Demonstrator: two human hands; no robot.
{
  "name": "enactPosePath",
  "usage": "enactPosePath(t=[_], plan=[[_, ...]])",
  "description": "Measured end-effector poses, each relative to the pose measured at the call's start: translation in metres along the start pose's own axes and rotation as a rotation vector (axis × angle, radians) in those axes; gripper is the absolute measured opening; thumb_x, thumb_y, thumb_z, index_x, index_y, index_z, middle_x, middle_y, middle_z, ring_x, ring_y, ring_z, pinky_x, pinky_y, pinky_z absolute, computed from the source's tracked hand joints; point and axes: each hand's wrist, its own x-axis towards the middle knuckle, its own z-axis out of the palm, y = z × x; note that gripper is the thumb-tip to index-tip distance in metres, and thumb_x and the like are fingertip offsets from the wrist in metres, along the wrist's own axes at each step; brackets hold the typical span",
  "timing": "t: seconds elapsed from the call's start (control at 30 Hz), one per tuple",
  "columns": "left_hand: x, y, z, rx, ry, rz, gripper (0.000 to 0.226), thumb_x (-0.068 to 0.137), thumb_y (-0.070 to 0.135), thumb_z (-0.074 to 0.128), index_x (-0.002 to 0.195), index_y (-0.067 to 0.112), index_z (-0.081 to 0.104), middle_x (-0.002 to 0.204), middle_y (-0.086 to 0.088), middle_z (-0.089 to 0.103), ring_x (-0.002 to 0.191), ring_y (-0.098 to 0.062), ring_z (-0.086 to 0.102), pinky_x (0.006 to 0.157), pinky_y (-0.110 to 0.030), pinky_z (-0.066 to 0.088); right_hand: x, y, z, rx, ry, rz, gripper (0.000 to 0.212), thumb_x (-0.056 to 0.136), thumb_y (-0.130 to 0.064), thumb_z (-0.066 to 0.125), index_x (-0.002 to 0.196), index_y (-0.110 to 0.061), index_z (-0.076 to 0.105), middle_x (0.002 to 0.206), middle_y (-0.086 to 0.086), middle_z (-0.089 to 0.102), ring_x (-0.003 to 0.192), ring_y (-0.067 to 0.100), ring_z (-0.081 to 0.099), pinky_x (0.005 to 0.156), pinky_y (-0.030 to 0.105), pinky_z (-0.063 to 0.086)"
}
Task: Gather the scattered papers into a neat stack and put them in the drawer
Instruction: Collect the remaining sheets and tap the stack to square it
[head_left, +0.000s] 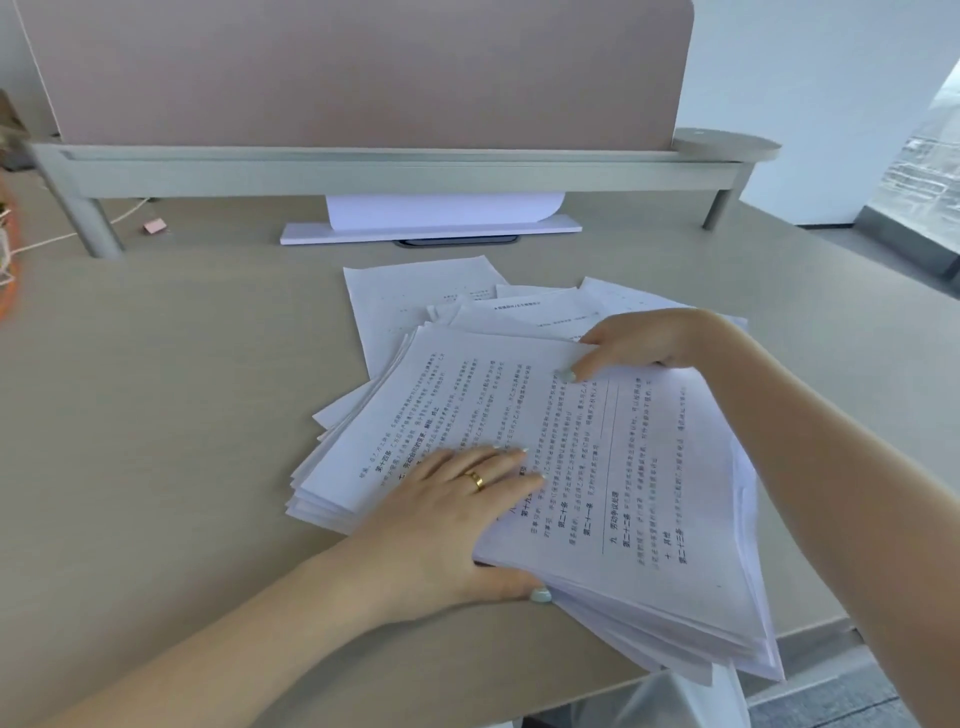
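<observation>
Here the left hand (457, 499) presses flat, fingers spread, on the ragged pile of white printed papers (597, 467), apparently steadying it on the beige tabletop (156, 415). The right hand (639, 340) pinches the far edge, seemingly to square the sheets.

Paper pile (597, 467) sits on the desk (156, 415), right of centre, near corner overhanging the front edge. Loose sheets (415, 301) lie behind it, partly under it. Left hand (447, 514) on pile's near-left part, right hand (644, 343) at its far edge. Partition (358, 73) stands along the desk's back, clip (155, 225) far left.
</observation>
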Motion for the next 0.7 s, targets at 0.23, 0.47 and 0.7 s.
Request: enactPosePath(t=[0.23,0.47,0.7], plan=[[0.01,-0.025,-0.028,0.098,0.549,0.143,0.072,0.083,0.071,0.026,0.133,0.022,0.04,0.146,0.006,0.034,0.127,-0.016,0.033,0.106,-0.021,0.018,-0.037,0.064,-0.021,0.748,0.309,-0.305,0.016,0.082,-0.015,0.064,0.097,-0.015,0.071,0.091,0.002,0.077,0.081,0.018,0.073,0.07,0.028,0.059],[0.093,-0.04,-0.035,-0.129,0.398,-0.284,0.086,0.073,0.074,0.014,0.146,0.028,0.02,0.16,0.0,0.004,0.147,-0.019,0.005,0.118,-0.043,0.006,0.0,0.085,0.002,0.439,0.614,0.023,0.015,0.085,-0.012,0.059,0.093,-0.004,0.069,0.086,0.014,0.068,0.076,0.024,0.062,0.075,0.036,0.052],[0.123,-0.051,0.003,0.023,0.018,-0.37,0.07,0.087,0.065,0.014,0.148,0.032,0.004,0.16,0.003,-0.004,0.146,-0.021,-0.009,0.117,-0.051,-0.001,0.009,0.06,-0.001,0.261,0.578,0.16,0.033,0.09,-0.038,0.045,0.105,-0.016,0.065,0.096,0.004,0.065,0.087,0.026,0.064,0.082,0.035,0.052]])
